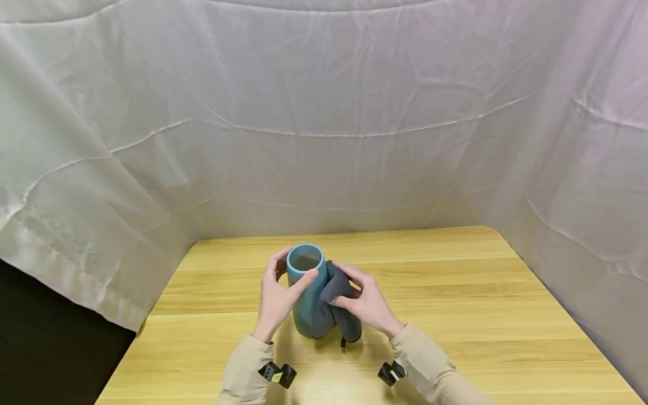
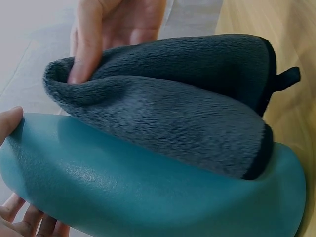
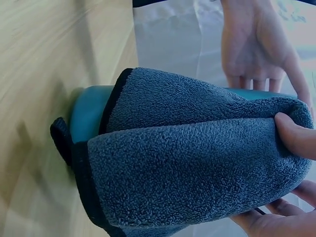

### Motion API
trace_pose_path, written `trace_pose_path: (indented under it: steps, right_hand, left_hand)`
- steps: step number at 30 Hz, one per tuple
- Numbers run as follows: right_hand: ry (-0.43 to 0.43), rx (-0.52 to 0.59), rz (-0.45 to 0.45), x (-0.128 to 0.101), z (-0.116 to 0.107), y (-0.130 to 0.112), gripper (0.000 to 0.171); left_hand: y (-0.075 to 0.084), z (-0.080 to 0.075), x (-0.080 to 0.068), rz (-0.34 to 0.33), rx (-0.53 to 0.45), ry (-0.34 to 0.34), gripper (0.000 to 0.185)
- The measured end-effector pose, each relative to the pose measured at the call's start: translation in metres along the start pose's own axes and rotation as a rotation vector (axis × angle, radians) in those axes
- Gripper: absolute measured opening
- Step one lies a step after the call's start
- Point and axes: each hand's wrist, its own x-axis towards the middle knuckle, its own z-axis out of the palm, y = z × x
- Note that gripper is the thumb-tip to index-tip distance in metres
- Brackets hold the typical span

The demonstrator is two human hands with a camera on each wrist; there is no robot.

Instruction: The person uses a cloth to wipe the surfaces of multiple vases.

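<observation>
A teal cup [image 1: 305, 292] stands upright on the wooden table [image 1: 455, 292], mouth up and long axis vertical, near the middle of the front half with bare tabletop on every side. The left hand [image 1: 277, 298] wraps its curled fingers and thumb round the cup near the rim. The right hand [image 1: 367, 304] pinches a dark grey cloth [image 1: 334, 306] between thumb and fingers, pressing it against the cup's right side, where it hangs down to the table.

Beige long sleeves, left sleeve [image 1: 246, 371] and right sleeve [image 1: 430, 368], cuffs gathered. Small black wrist cameras strapped under each, nearest the table's [image 1: 455, 292] front edge. Hands bare.
</observation>
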Motion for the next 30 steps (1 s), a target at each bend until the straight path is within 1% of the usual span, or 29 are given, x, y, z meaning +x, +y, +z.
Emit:
trace_pose_path:
  steps: [8, 13, 16, 23, 30]
  right_hand:
    - [0.012, 0.014, -0.039, 0.004, -0.001, -0.011, 0.069]
    - [0.013, 0.014, -0.053, 0.005, -0.002, -0.011, 0.070]
    - [0.007, 0.008, -0.040, 0.004, -0.002, -0.008, 0.070]
    - [-0.015, -0.028, 0.026, -0.003, -0.002, 0.005, 0.070]
    - [-0.016, -0.024, 0.030, -0.003, -0.001, 0.009, 0.070]
  left_hand:
    - [-0.001, 0.000, 0.001, 0.008, -0.009, -0.003, 0.063]
    - [-0.001, 0.000, 0.001, 0.005, -0.010, -0.001, 0.063]
    - [0.000, 0.000, 0.001, 0.004, -0.010, -0.001, 0.063]
    - [0.001, 0.000, 0.000, -0.004, -0.002, -0.002, 0.064]
    - [0.001, 0.000, -0.001, -0.005, -0.005, 0.000, 0.064]
